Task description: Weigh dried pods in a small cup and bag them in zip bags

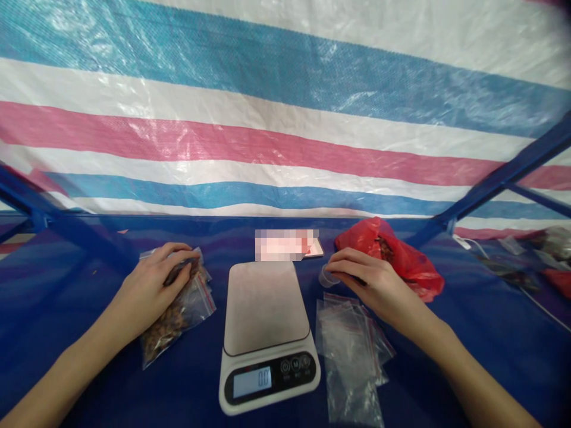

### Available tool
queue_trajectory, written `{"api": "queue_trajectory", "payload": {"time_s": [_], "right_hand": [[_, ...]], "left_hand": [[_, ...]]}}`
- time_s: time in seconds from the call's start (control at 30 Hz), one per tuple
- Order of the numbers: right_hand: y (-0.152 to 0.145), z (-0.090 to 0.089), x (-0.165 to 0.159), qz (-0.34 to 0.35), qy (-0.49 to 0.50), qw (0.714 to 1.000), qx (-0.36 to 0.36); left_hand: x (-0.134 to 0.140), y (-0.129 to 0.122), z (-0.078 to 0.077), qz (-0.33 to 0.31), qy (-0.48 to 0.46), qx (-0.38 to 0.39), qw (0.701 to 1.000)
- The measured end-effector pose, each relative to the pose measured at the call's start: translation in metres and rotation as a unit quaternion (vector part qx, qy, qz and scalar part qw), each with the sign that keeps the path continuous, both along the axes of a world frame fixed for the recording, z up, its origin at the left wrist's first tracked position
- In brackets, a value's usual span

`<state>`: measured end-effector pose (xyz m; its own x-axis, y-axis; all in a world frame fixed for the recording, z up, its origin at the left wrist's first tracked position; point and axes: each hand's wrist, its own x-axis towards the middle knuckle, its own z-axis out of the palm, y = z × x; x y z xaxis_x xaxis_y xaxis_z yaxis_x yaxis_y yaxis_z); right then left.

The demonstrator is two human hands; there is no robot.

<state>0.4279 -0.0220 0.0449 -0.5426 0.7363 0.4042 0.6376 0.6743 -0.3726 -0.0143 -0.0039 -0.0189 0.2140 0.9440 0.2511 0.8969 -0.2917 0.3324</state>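
Note:
My left hand point(163, 273) is curled over a small pile of clear zip-lock bags point(172, 324) filled with brown dried pieces. Its fingers and thumb close around one bag near the top of the pile. Between my hands stands a white kitchen scale point(267, 315) with a bare metal plate, and its display reads 0.0. To the right, my right hand point(368, 276) grips a small clear plastic cup point(329, 277) by its rim, low over the table. Just below that hand lie several flat, unfilled zip-lock bags point(350, 351). Behind it, a red plastic bag point(413, 267) lies open, with brown pieces showing inside.
A flat card-like item point(314, 247), partly blurred out, lies behind the scale. Blue metal struts point(504, 178) rise at both sides of the blue table point(196, 392). A striped tarp point(267, 142) hangs at the back. More bags point(553, 249) lie at far right.

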Motion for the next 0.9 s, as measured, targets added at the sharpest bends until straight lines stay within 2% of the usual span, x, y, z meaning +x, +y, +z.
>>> {"api": "queue_trajectory", "payload": {"time_s": [0.27, 0.6, 0.9], "right_hand": [[-0.002, 0.002, 0.0, 0.01, 0.01, 0.999, -0.036], [0.004, -0.005, -0.005, 0.022, 0.052, 0.998, -0.01], [0.012, -0.01, 0.006, -0.018, 0.13, 0.99, -0.046]], "left_hand": [[0.0, 0.0, 0.002, -0.012, -0.008, -0.011, 1.0], [0.003, 0.002, 0.006, -0.037, 0.0, 0.002, 0.999], [0.001, 0.002, 0.007, -0.055, -0.015, 0.013, 0.998]]}}
